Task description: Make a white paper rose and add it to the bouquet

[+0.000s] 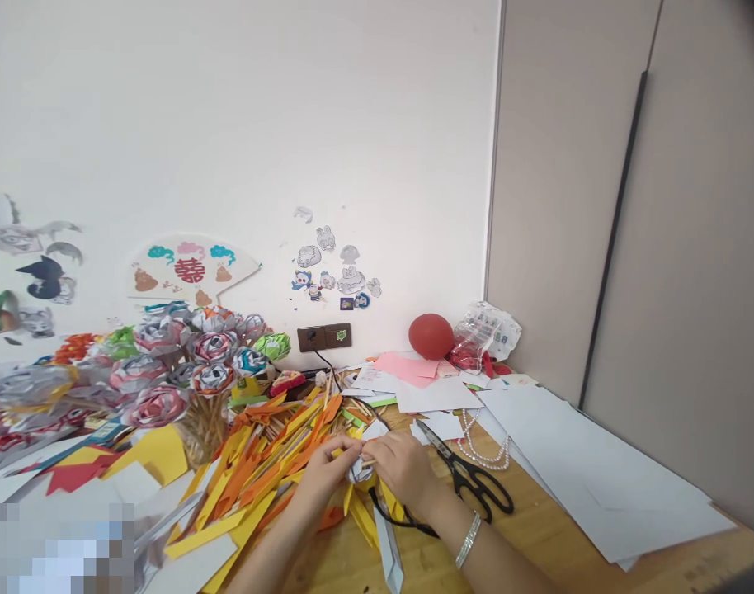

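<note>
Close together over the table, my left hand [332, 467] and my right hand [402, 467] are pinched on a small white folded paper flower [360, 473]. Part of the flower hides behind my fingers. A thin pale stick seems to show at my right fingertips. Yellow folded paper strips [363, 518] lie just below the hands, beside a pale blue-white strip [388, 549]. Black-handled scissors [467, 474] rest to the right of my right hand, blades pointing away. Many orange and yellow paper strips [253, 470] are heaped left of my left hand.
Finished paper flowers [213, 346] stand bunched at the left. White sheets [600, 470] cover the right side. Pearl beads [485, 458], a red balloon [431, 336] and a plastic bag [485, 334] lie toward the back. A black cable [331, 367] runs from the wall socket [324, 337].
</note>
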Available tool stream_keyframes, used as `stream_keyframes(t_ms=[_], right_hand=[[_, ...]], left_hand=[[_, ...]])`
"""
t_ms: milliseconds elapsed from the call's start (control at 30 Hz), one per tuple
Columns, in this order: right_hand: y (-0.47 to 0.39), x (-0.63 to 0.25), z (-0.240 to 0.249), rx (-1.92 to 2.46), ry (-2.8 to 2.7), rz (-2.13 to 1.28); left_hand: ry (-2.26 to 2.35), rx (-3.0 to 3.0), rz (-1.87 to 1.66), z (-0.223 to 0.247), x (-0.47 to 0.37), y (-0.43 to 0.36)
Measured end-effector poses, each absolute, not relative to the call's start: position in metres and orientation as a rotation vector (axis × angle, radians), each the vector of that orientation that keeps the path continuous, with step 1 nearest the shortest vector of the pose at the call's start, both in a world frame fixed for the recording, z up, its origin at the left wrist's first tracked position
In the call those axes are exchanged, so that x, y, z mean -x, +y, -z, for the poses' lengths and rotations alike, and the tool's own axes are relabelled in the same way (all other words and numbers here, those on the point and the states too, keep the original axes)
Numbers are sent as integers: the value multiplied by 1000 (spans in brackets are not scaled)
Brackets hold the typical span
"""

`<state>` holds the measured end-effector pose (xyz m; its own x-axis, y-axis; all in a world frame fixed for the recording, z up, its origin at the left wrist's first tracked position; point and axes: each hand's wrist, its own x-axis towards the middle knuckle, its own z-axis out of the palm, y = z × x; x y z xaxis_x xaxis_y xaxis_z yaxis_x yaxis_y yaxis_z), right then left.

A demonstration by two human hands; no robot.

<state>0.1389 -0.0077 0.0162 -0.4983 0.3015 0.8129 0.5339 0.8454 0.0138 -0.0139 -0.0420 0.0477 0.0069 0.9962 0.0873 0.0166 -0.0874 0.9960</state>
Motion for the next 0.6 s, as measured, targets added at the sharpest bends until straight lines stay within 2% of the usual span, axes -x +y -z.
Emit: stream_keyframes(t_ms=[167,400,600], right_hand=[[-11,-139,-22,697,-2018,-58],[-4,-135,-25,741,-1766,-971],[3,-136,-22,668,-1658,-1191]], left_hand=[[1149,-1254,-1250,-49,14,-44],[1182,-1333,-1203,-53,15,-47],[1148,-1286,-1187,-54,13,-49]])
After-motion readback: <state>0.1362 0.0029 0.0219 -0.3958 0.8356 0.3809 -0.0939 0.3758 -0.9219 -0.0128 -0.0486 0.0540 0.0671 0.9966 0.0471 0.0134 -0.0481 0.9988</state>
